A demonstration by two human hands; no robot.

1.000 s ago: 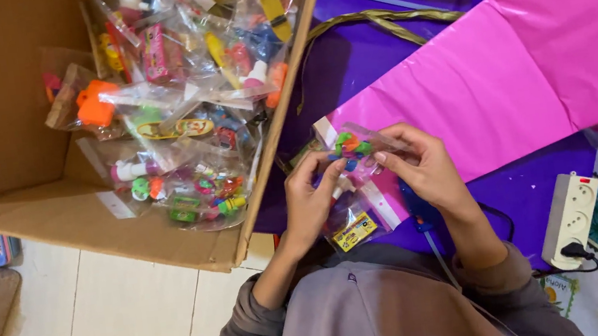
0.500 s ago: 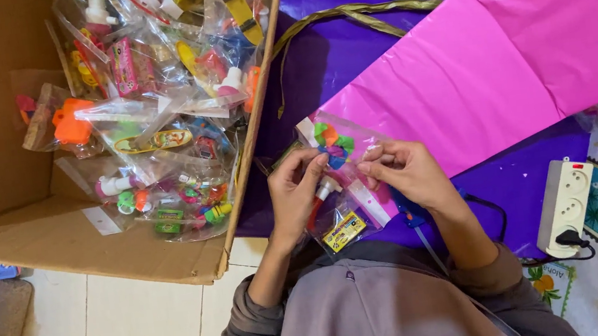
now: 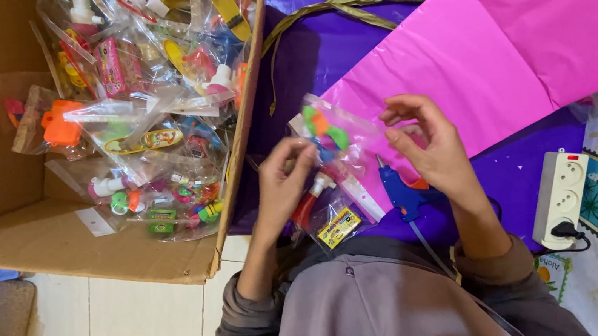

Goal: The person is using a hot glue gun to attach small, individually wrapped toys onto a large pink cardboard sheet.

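Head view | left hand point(image 3: 282, 189) grip holds clear toy packet point(image 3: 332, 160) | right hand point(image 3: 429, 144) grip wide, beside packet

We found open room on the purple tabletop point(image 3: 345, 48) between the cardboard box point(image 3: 42, 245) and the pink sheet point(image 3: 525, 26), crossed only by a greenish braided cord point(image 3: 340, 7). The box wall point(image 3: 243, 114) barred the way on the left, and clear toy packets point(image 3: 147, 103) crowded its inside, leaving a bare strip of floor along its near-left side. In front of us the toy packet point(image 3: 326, 138) filled the gap between our hands, a blue glue gun point(image 3: 402, 193) lay just under the right hand point(image 3: 430, 148), and a white power strip point(image 3: 562, 196) blocked the far right.
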